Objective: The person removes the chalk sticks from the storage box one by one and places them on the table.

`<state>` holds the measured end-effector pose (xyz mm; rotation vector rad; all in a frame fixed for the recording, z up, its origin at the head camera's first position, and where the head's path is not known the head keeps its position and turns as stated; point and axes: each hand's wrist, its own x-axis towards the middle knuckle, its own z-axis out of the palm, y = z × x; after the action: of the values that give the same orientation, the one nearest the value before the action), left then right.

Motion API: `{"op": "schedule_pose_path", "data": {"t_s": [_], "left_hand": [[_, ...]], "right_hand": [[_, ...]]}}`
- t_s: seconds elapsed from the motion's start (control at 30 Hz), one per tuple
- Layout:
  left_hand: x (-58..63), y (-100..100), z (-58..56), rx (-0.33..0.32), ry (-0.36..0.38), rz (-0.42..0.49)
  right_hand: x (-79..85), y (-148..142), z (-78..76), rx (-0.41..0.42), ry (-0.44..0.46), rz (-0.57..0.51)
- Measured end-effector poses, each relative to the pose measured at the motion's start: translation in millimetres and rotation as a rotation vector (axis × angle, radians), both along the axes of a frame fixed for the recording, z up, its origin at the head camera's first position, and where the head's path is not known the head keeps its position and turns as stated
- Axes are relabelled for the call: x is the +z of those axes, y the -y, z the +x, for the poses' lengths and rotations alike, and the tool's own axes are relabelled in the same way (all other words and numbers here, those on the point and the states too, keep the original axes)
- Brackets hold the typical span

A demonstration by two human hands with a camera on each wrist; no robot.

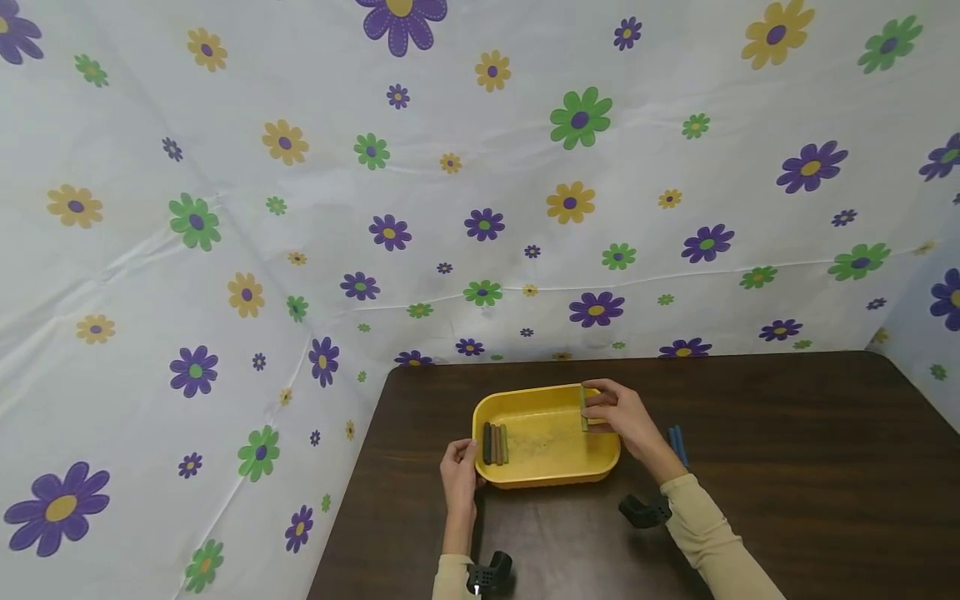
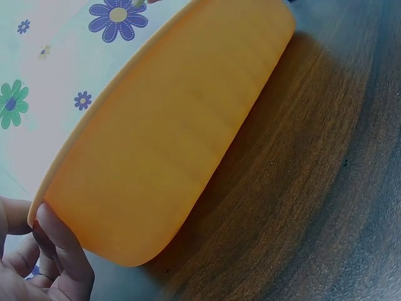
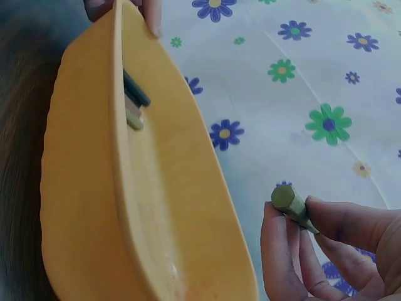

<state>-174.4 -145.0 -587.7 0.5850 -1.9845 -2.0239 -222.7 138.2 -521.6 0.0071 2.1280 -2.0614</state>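
A yellow plastic tray (image 1: 547,479) sits on the dark table. My left hand (image 1: 459,477) pinches its left rim, with the thumb and fingers (image 2: 62,241) on either side of the edge. Over the tray's right end, my right hand (image 1: 618,417) holds a green crayon (image 3: 287,199) between thumb and fingers; its flat end faces the right wrist camera. Inside the tray at the left, several crayons lie side by side: a black one (image 1: 487,444), brownish ones (image 1: 496,445) and a yellow-green one (image 1: 505,444).
Blue crayons (image 1: 678,446) lie on the table (image 1: 787,467) to the right of the tray, beside my right forearm. A flower-printed sheet (image 1: 420,175) hangs behind the table and along its left side. Each wrist wears a black camera mount (image 1: 489,572).
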Motion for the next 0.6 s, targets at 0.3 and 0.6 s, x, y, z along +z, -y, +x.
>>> {"op": "schedule_pose_path", "data": {"t_s": [0.3, 0.6], "left_hand": [[2.8, -2.6, 1.6, 0.005, -0.005, -0.014], [-0.6, -3.5, 3.3, 0.012, 0.000, -0.011]], "right_hand": [[-3.1, -25.9, 5.9, -0.037, -0.018, 0.027], [-13.3, -51.0, 12.1, -0.071, -0.033, 0.057]]}}
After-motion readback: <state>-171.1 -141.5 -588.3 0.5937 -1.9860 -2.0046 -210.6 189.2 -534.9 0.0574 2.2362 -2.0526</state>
